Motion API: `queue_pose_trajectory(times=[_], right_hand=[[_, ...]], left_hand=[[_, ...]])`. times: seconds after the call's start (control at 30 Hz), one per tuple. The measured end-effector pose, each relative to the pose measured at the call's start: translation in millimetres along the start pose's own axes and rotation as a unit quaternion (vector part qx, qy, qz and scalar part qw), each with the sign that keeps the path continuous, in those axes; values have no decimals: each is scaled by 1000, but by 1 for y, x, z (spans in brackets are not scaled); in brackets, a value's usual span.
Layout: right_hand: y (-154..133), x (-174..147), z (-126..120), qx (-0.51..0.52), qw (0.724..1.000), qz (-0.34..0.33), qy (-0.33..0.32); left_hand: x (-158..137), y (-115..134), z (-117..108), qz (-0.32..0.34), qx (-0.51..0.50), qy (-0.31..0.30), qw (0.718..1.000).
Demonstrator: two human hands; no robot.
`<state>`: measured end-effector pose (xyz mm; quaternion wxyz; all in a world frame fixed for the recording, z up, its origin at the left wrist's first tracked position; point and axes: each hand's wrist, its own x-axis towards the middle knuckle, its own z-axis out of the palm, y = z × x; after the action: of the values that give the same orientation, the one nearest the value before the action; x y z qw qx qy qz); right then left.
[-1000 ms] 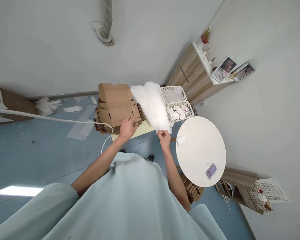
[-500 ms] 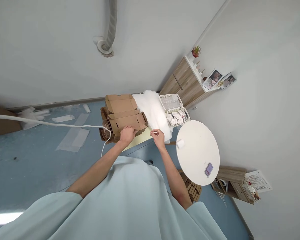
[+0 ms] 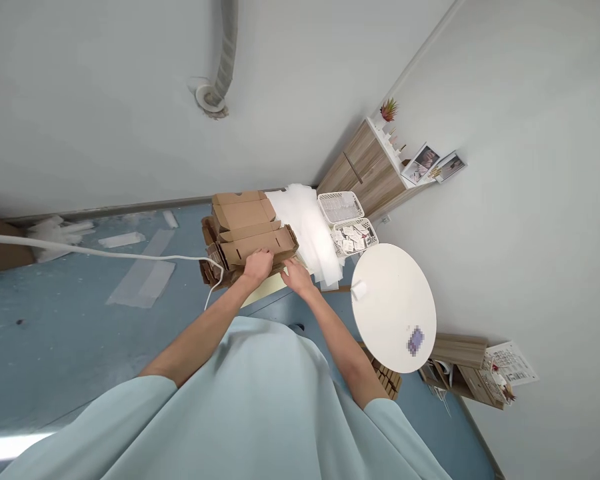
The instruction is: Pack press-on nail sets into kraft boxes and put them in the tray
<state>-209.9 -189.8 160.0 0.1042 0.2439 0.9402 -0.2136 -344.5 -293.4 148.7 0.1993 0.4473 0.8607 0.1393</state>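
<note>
A flattened brown cardboard box point(image 3: 245, 208) lies on a stack of others, its front panel tilted up. My left hand point(image 3: 259, 265) is closed on the front edge of that panel. Close to its right, my right hand point(image 3: 296, 275) has its fingers bent against the box's front right corner, with the fingertips partly hidden. White foam sheets point(image 3: 307, 223) lie directly right of the boxes. Under the stack, a pale yellow surface point(image 3: 265, 291) shows along the front.
Two white baskets point(image 3: 341, 207) stand behind the foam, the nearer one filled with small packets. A round white table point(image 3: 395, 307) is at the right. A white cable point(image 3: 105, 253) runs across the left to the boxes. Packing scraps point(image 3: 143, 277) lie on the floor.
My right hand has moved left from beside the foam to the box's front corner. The front panel under my left hand has lifted and tilted.
</note>
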Motion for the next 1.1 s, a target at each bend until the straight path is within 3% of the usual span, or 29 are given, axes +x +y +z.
queue_pose_trajectory(times=[0.13,0.3,0.37,0.43,0.53,0.6,0.7,0.8,0.97,1.1], right_hand=[[-4,5,1,-59,997,31,-40],[0,4,-25,7,998,43,-38],[5,0,-49,95,995,40,12],[11,-9,-79,180,975,48,119],[22,-33,-129,290,913,44,283],[31,-55,-159,343,873,46,343],[52,-96,-187,350,837,90,410],[82,-142,-189,322,813,156,459],[144,-225,-153,292,759,288,506],[196,-280,-115,310,708,383,506]], left_hand=[[-10,8,-16,10,-17,26,999],[-24,19,-50,38,-58,166,984],[-30,24,-65,66,-78,236,966],[-35,32,-78,100,-91,289,948],[-40,52,-90,172,-89,323,926],[-38,72,-90,227,-84,326,914],[-31,108,-79,309,-83,305,897],[-22,149,-59,390,-83,261,879],[-14,222,-17,493,-63,163,853],[-12,283,27,549,-30,90,830]])
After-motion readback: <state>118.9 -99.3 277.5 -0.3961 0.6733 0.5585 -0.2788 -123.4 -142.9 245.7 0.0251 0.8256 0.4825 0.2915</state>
